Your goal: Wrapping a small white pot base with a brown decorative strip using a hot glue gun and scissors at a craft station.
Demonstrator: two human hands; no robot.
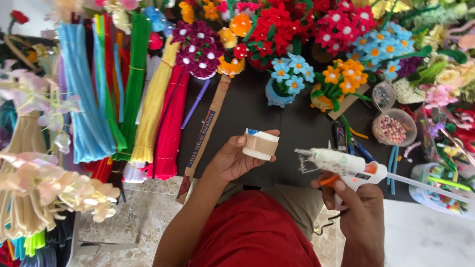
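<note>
Partly hidden under the thumb and curled fingers of the left hand (232, 159), a small tan paper-wrapped cup (261, 144) with a blue-and-white rim is clamped at the fingertips. Just beyond those fingers lies a long brown cardboard strip (205, 133) with dark print. The right hand (354, 200) is closed around a white glue gun (341, 164), one finger on its orange trigger, nozzle toward the cup. Past its knuckles, a clear bowl (394, 127) holds pinkish beads, hard to make out.
</note>
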